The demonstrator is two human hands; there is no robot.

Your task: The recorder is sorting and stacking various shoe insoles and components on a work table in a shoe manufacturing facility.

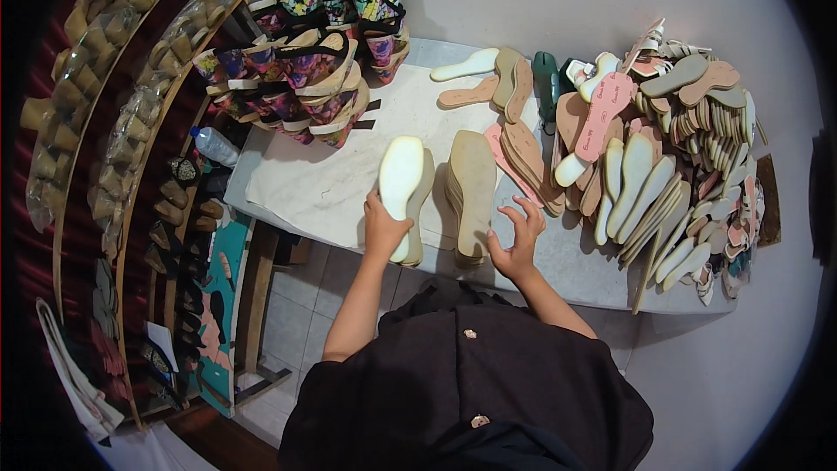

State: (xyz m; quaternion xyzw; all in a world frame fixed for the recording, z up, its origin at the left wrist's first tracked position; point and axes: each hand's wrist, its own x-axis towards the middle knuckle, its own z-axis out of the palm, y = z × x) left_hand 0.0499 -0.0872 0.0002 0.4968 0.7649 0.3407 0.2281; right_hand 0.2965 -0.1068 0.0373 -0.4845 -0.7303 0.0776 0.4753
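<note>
Near the front edge of the table, my left hand [384,228] grips the side of a cream-white insole [400,179], thumb on top and fingers along its left edge. Partly covered by it, a tan insole [424,196] shows along its right side. My right hand [518,241] is open, its fingers spread and curved, with nothing in them. It is beside the lower right edge of a stack of tan insoles [472,187]; whether the thumb touches the stack I cannot tell.
Pink and tan insoles [523,153] lie beyond my right hand, with a large heap of insoles [645,174] farther right. Colourful patterned wedge shoes [314,61] are piled at the back left. Shelves of wrapped shoe parts [131,135] and a plastic bottle [214,146] stand left.
</note>
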